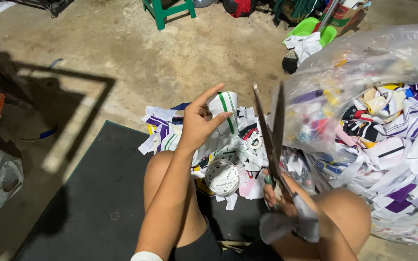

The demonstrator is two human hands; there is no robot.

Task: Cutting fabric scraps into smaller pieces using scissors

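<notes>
Fingers (217,117) of our left hand (200,123) pinch a white fabric scrap with green stripes (226,107); our right hand (277,195) is closed round large scissors (270,130), blades slightly parted, upright beside it. Below lie cut scraps (233,150) on a dark mat (102,193) and concrete floor (170,53), near a clear scrap-filled bag (388,145).

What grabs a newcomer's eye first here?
The large scissors, blades up at centre, gripped by the right hand low down. Next to them the left hand pinches a white fabric scrap with green stripes. At right, a clear plastic bag bulges with colourful offcuts.
</notes>
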